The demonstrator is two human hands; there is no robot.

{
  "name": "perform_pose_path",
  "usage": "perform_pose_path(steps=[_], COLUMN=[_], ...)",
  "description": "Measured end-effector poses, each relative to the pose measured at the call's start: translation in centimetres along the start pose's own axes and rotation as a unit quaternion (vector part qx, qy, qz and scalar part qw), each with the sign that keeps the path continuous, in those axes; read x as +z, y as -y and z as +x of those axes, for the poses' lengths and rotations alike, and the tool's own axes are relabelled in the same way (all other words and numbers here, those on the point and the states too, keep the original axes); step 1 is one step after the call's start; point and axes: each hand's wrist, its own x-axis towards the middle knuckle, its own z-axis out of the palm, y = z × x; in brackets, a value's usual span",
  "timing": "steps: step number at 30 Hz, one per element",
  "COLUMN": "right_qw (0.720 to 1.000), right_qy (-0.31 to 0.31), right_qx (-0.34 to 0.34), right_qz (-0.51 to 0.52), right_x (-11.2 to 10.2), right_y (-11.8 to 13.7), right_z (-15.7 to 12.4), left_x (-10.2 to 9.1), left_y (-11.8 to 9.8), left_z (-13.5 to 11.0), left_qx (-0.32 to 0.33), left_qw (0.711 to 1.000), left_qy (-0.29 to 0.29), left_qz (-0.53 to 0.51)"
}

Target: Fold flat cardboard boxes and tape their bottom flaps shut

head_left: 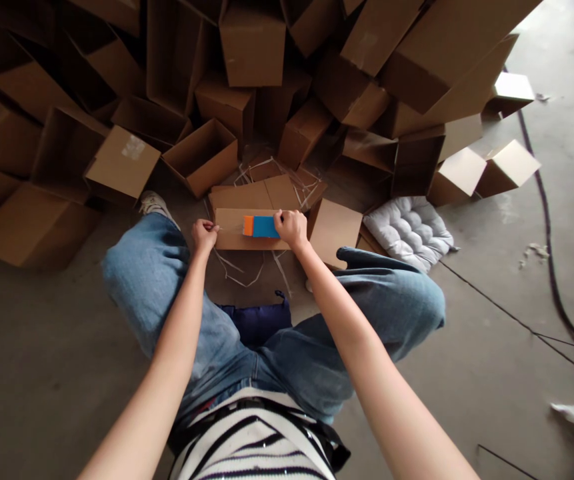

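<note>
A closed cardboard box [229, 241] lies between my legs, its long side running left to right. My right hand [293, 228] is wrapped round the right end of a blue tape dispenser [265, 227] with an orange front, held over the top of the box. At the box's left end, my left hand [205, 235] is closed with thumb and fingers pinched together. Whatever sits in that pinch is too small to make out. Flattened cardboard [254, 194] and loose white straps [241, 279] lie about the box.
Many cardboard boxes [252, 41], several of them open, are heaped ahead. A grey tufted cushion [409, 232] lies by my right knee. A dark blue rolled pouch [261, 323] is between my thighs. A black cable [547, 220] crosses the concrete floor at right.
</note>
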Motion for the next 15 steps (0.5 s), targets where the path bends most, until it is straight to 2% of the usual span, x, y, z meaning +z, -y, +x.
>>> perform_pose_path(steps=[7, 15], right_qw=[1.000, 1.000], right_qy=[0.001, 0.004], right_qx=[0.002, 0.003], right_qz=[0.007, 0.005], right_x=[-0.2, -0.1], right_y=[0.0, 0.0], right_z=[0.0, 0.0], left_x=[-1.1, -1.4], left_y=[-1.4, -1.2], left_z=[-0.9, -1.0], left_qx=[-0.045, 0.000], left_qw=[0.996, 0.988], left_qy=[0.050, 0.084], left_qz=[0.051, 0.132])
